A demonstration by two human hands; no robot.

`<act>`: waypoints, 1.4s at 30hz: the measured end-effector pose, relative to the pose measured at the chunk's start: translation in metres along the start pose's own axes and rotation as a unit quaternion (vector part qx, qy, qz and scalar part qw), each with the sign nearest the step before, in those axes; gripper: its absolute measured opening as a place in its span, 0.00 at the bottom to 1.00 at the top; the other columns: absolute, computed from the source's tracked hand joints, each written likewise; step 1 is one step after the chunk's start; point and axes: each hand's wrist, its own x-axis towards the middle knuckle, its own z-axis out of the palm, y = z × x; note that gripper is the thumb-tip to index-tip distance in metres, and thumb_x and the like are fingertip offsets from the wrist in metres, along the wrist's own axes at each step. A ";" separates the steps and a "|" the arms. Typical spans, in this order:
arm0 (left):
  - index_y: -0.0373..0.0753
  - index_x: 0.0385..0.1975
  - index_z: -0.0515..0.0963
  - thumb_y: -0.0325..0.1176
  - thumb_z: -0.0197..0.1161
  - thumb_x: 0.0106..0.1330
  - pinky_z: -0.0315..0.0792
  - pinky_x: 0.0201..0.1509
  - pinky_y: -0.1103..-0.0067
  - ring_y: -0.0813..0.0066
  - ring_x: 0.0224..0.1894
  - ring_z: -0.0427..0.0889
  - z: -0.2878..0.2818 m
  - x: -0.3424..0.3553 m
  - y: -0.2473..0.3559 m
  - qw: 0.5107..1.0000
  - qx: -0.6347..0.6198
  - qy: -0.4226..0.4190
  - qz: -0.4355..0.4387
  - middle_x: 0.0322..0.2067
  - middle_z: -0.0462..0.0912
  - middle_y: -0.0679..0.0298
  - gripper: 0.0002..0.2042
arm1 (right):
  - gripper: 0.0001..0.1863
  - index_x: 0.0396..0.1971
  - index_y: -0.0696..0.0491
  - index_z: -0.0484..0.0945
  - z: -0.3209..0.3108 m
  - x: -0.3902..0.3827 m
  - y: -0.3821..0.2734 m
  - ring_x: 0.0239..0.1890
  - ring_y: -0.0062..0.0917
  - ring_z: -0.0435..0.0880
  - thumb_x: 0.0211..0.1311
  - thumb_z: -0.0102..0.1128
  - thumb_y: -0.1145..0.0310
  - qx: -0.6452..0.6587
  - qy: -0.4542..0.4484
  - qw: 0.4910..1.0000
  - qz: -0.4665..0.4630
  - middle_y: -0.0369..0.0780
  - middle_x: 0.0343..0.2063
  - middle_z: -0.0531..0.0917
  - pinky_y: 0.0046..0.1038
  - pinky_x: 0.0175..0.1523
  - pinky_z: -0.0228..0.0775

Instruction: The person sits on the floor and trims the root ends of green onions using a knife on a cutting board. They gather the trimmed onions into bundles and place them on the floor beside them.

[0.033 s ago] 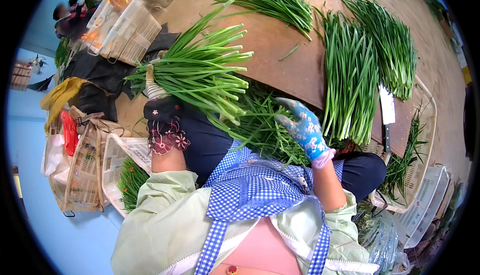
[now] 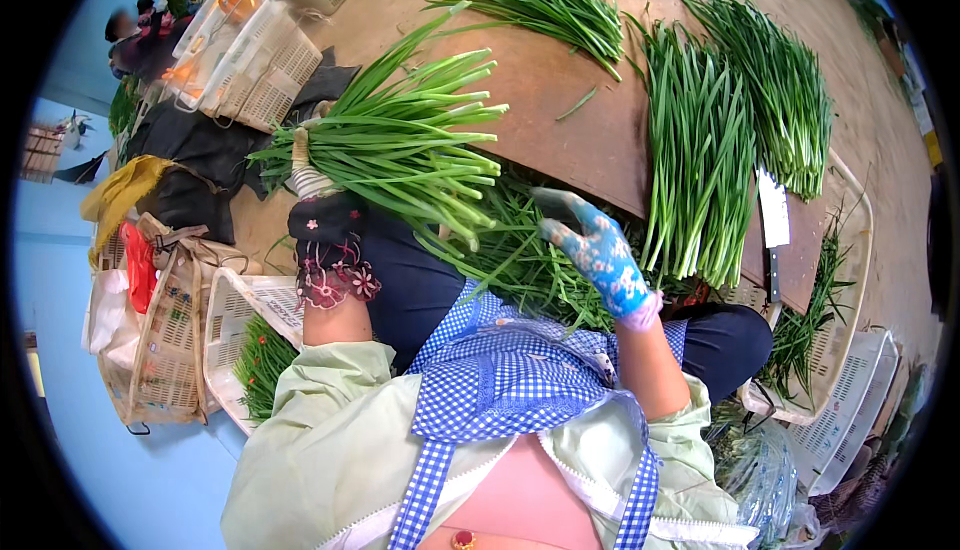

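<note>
We had the green bunch [image 2: 420, 155] firmly gripped in our left hand [image 2: 302, 150]; right hand [image 2: 598, 250] empty, fingers parted. Three laid-out bunches [image 2: 700, 150] looked done; loose leaves [image 2: 540, 265] between us and them seemingly left.

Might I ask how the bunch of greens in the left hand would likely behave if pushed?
The bunch of greens would probably flex, its strands being long and slender. It also seems likely to splay further, as it fans out loosely beyond the left hand.
</note>
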 end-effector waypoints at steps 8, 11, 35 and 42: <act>0.41 0.43 0.77 0.40 0.64 0.55 0.63 0.59 0.52 0.57 0.55 0.71 0.049 -0.025 -0.013 0.996 -0.017 -0.073 0.050 0.50 0.75 0.55 0.17 | 0.19 0.42 0.61 0.75 0.064 0.042 -0.008 0.31 0.23 0.78 0.60 0.54 0.60 0.419 -0.098 0.896 0.109 0.41 0.29 0.81 0.24 0.38 0.69; 0.42 0.38 0.79 0.39 0.64 0.56 0.64 0.59 0.53 0.59 0.56 0.70 0.066 -0.036 -0.021 0.988 -0.010 -0.138 0.066 0.50 0.75 0.58 0.13 | 0.16 0.41 0.62 0.75 0.069 0.036 -0.006 0.29 0.23 0.79 0.60 0.54 0.64 0.451 -0.024 0.883 0.126 0.42 0.29 0.81 0.24 0.36 0.69; 0.41 0.31 0.78 0.37 0.61 0.57 0.68 0.55 0.53 0.55 0.49 0.75 0.042 -0.025 0.004 0.986 -0.053 0.146 0.057 0.44 0.79 0.57 0.08 | 0.21 0.42 0.57 0.78 0.009 -0.013 0.059 0.32 0.27 0.80 0.51 0.63 0.60 0.101 -0.085 0.980 0.150 0.39 0.30 0.83 0.30 0.46 0.69; 0.43 0.33 0.78 0.41 0.63 0.55 0.70 0.51 0.53 0.57 0.47 0.76 0.036 -0.028 -0.002 0.992 -0.054 0.112 0.036 0.44 0.79 0.58 0.11 | 0.20 0.50 0.60 0.72 0.016 0.038 0.011 0.45 0.23 0.76 0.58 0.56 0.68 0.153 -0.006 0.988 0.026 0.41 0.45 0.78 0.26 0.53 0.66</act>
